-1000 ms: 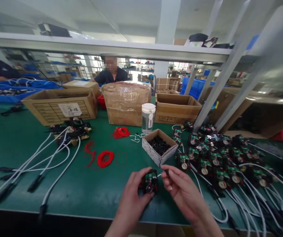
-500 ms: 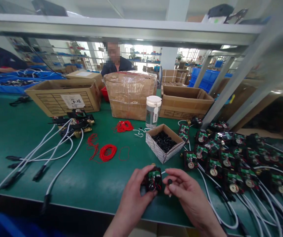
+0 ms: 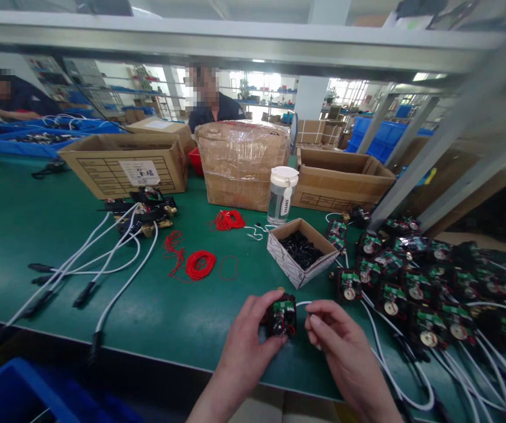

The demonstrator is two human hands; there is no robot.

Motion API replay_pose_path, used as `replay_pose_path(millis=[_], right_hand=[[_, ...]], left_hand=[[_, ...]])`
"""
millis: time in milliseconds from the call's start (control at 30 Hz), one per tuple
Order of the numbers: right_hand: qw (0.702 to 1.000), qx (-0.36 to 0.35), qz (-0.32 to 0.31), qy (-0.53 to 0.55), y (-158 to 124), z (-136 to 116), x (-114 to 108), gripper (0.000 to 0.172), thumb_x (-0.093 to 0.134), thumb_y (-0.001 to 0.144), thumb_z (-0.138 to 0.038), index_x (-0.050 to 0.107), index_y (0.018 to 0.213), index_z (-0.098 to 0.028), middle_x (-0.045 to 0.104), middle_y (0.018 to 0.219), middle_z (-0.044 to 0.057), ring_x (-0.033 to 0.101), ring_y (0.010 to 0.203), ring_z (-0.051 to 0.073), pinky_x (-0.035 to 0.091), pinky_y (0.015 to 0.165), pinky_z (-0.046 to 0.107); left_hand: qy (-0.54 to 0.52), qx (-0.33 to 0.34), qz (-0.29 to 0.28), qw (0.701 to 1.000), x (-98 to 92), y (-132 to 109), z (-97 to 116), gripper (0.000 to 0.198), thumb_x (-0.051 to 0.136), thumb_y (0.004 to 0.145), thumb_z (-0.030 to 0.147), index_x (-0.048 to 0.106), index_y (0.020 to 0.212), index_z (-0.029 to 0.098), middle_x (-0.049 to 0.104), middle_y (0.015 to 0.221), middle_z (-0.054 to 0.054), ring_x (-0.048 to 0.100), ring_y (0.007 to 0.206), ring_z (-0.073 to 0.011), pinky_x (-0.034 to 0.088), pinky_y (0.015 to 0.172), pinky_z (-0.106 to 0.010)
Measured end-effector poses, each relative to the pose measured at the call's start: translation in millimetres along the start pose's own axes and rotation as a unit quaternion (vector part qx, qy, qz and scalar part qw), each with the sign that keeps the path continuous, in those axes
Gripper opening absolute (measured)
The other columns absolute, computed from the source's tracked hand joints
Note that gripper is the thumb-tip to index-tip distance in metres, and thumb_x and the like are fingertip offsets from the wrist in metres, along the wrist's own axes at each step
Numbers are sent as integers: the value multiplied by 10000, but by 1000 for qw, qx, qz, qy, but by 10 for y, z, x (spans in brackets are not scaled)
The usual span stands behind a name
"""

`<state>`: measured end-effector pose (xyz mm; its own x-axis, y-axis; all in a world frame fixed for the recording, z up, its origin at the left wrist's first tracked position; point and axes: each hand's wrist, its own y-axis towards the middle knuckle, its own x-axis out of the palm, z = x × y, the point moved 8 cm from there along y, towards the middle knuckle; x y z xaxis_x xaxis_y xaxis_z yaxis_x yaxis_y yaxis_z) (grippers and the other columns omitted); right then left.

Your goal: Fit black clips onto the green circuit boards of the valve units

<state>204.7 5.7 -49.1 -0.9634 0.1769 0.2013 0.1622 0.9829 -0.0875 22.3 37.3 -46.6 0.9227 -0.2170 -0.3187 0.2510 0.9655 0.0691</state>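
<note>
Two bare hands meet at the near edge of a green bench mat (image 3: 36, 223): the left hand (image 3: 248, 346) grips a small black module with a green board (image 3: 282, 316), and the right hand (image 3: 338, 346) has its fingertips pinched together just right of it; what they pinch is too small to tell. Beyond stands a small open carton of black parts (image 3: 301, 251), with more modules (image 3: 411, 282) massed right, white cables (image 3: 103, 264) left, and cardboard boxes (image 3: 124, 164) far under a metal shelf rail (image 3: 235, 47).

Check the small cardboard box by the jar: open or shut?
Open: the small cardboard box has its top flaps spread and black parts showing inside.
</note>
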Motion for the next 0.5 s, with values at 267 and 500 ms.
replay_pose_path(millis=[267,500], right_hand=[[995,-7,-30,-99,-48,28,82,391,758,916,-605,727,945,-217,628,810,33,561,695,181,459,630,252],[989,-75,-30,-126,-55,-123,130,281,790,901,-514,722,934,-243,668,957,56,616,916,246,513,789,285]], left_hand=[[-4,14,-3,1000,8,-10,-7,751,683,747,10,594,1383,400,639,1285,-18,618,1178,-233,504,1041,-399],[-8,11,2,1000,1,2,7,734,677,740,17,613,1371,388,660,1290,-22,640,1177,-231,523,1040,-399]])
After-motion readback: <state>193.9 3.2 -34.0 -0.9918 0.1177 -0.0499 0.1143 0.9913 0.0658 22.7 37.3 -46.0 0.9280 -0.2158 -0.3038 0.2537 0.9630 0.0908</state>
